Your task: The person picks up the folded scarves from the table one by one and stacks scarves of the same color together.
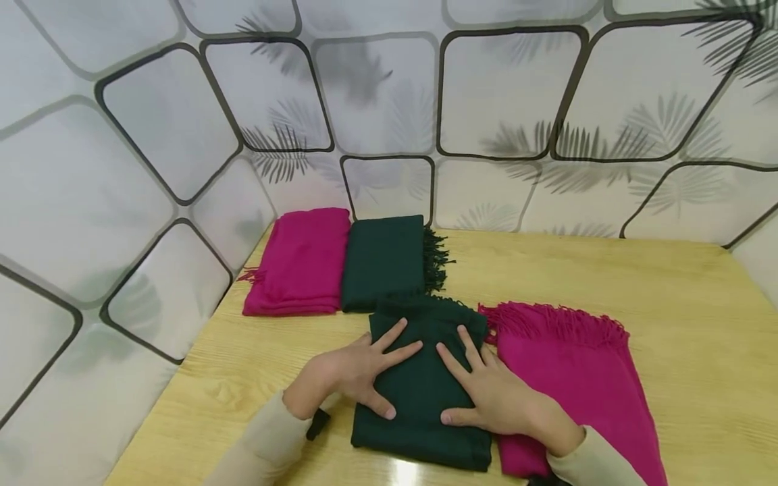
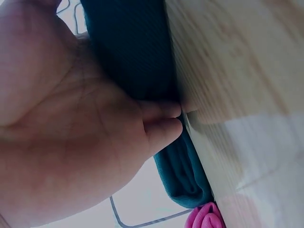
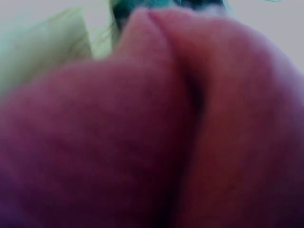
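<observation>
In the head view a folded dark green scarf [image 1: 419, 378] lies on the table in front of me, its fringe at the far end. My left hand [image 1: 358, 368] rests on its left half with the fingers spread. Opposite it, my right hand [image 1: 498, 398] lies spread over the right half. The left wrist view has the palm [image 2: 85, 133] close up, fingertips low at the green cloth [image 2: 133, 47] beside the tabletop. Blurred skin of the right hand [image 3: 232, 90] fills most of the right wrist view, hiding nearly all the cloth there.
A magenta fringed scarf [image 1: 583, 385] lies on the right, reaching toward the near edge. Farther back on the left, a folded magenta scarf [image 1: 304, 263] and a folded green one [image 1: 385, 263] sit side by side on the wooden table [image 1: 699, 324]. Patterned curtain-like cloth [image 1: 389, 101] rises behind.
</observation>
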The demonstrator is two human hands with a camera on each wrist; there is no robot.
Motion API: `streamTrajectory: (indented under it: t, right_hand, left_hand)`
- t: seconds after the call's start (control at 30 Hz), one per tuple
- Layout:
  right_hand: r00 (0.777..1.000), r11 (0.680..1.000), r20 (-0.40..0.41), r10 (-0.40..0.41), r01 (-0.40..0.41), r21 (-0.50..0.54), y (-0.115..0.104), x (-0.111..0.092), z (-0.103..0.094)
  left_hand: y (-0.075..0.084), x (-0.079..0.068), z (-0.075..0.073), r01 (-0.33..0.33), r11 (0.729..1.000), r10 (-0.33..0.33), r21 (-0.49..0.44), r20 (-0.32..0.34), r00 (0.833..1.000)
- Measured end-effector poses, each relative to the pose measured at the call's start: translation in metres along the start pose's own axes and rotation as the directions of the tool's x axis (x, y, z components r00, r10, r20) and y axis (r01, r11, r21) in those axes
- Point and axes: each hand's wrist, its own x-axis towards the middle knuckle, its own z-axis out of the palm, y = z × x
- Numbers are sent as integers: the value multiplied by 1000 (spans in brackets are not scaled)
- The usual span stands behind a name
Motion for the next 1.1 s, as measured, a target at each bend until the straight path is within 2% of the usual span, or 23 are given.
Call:
streamTrajectory:
  t: [0.3, 0.67, 0.8, 0.93, 1.1]
  right_hand:
    - [1000, 1000, -9, 4, -4, 22, 2, -13, 9]
    - [1000, 999, -14, -21, 22, 32, -3, -7, 15]
    - [999, 999, -18, -37, 38, 25, -4, -4, 11]
    - [999, 1000, -24, -23, 23, 11, -2, -2, 6]
    - [1000, 1000, -14, -8, 9, 17, 1, 0, 4]
  left_hand:
    - [9, 2, 9, 0, 1000, 0, 7, 7, 1000]
    - [2, -8, 12, 10, 1000, -11, 19, 30, 999]
    - [-1, -10, 10, 23, 1000, -24, 21, 28, 999]
    - [0, -6, 5, 6, 1000, -7, 18, 10, 1000]
    - [2, -2, 2, 12, 999, -13, 32, 22, 1000]
